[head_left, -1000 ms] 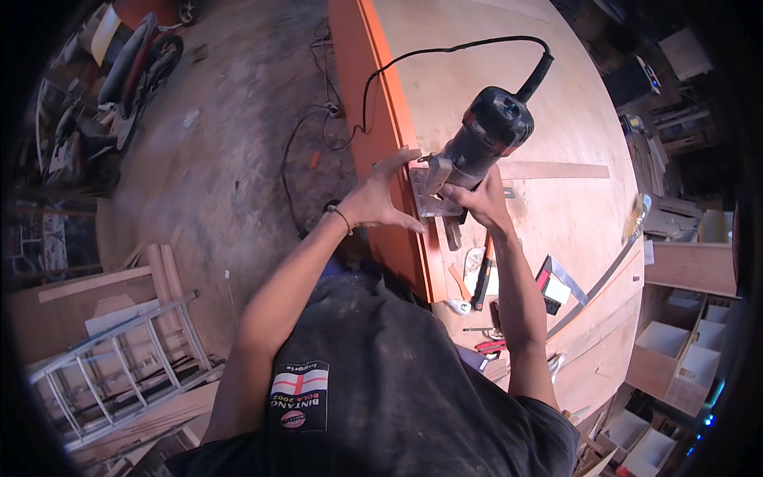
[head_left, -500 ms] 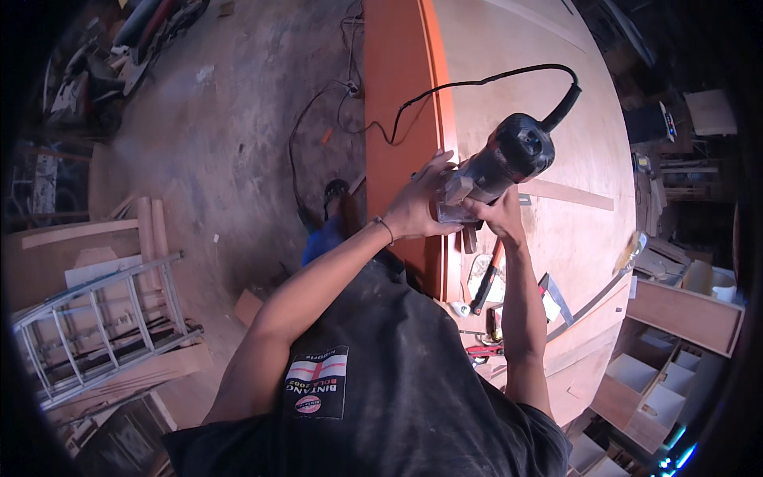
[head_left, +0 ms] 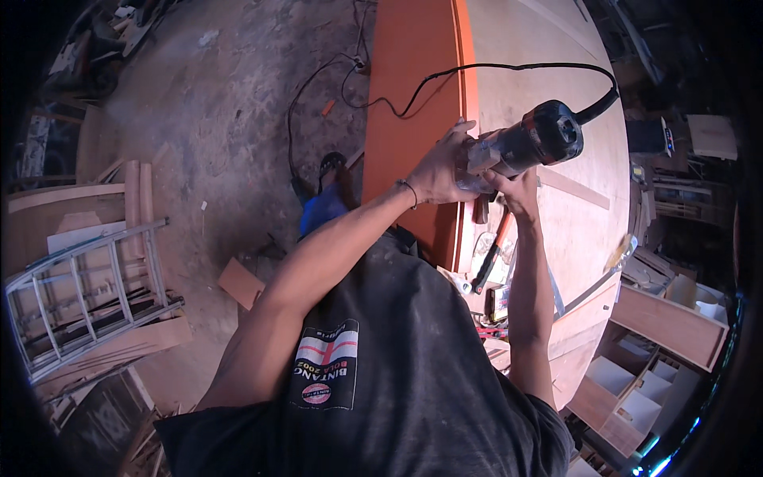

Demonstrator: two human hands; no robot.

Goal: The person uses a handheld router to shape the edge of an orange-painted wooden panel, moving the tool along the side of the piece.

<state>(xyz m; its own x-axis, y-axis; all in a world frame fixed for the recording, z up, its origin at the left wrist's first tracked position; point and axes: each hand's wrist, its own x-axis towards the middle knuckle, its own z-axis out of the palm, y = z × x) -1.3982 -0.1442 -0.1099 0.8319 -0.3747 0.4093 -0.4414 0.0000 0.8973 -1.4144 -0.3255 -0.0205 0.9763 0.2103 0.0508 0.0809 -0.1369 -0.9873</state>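
Left hand (head_left: 439,173) and right hand (head_left: 520,191) grip a black power tool (head_left: 547,137), right of centre, at the edge of an orange panel (head_left: 412,71).

A dusty black short-sleeved T-shirt (head_left: 413,358) bears a rectangular patch (head_left: 330,350) — white with a red cross, dark around a pinkish round emblem (head_left: 315,393) — and a thin dark bracelet (head_left: 408,191) circles the left wrist.

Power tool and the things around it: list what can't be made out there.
All in the head view:
Power tool: underside, hidden by its own body and the left hand.
Right hand: most fingers, hidden behind the tool.
Orange panel: far end, cut off by the upper edge.
Metal strip: one end, hidden by the right forearm.
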